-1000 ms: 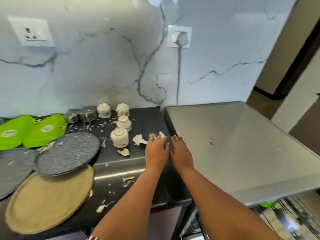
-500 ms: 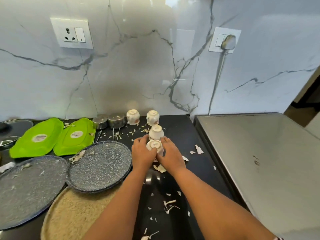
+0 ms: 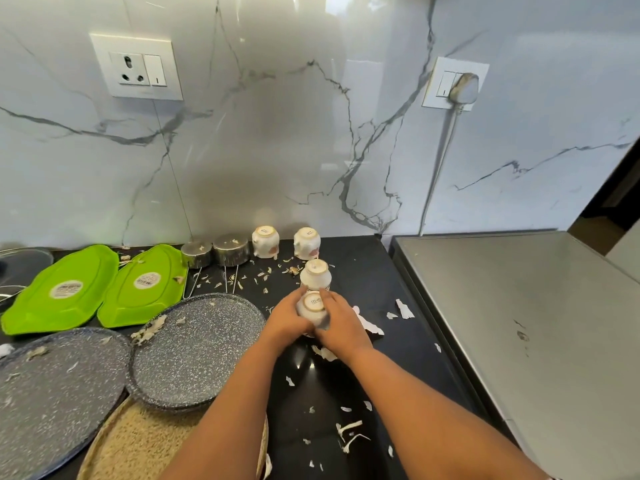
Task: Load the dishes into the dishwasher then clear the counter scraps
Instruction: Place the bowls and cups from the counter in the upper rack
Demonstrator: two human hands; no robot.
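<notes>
Fingers of left hand [image 3: 286, 322] and right hand [image 3: 341, 329] clasp upturned cup [image 3: 312, 308], second cup [image 3: 315, 274] touching behind.

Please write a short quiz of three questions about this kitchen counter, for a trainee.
1. True or false: both hands grip the nearest cup.
2. How many white cups stand upside down on the counter?
3. The green trays lie: A) left of the cups, B) right of the cups.

Key: 1. True; left hand and right hand hold it. 2. Four. 3. A.
</notes>
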